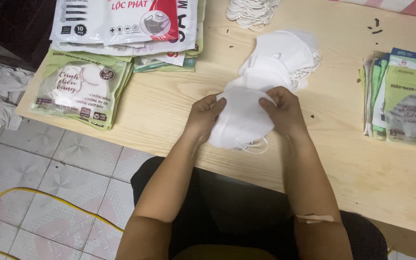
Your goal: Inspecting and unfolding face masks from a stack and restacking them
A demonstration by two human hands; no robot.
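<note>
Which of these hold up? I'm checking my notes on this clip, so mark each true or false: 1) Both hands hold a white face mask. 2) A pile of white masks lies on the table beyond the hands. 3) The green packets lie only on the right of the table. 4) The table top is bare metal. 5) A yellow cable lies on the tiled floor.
1) True: the left hand and right hand grip the white face mask by its sides.
2) True: the pile of white masks lies just behind it.
3) False: green packets lie on the left too, besides the stack at right.
4) False: the table is light wood.
5) True: the yellow cable curves over the tiles.
</note>
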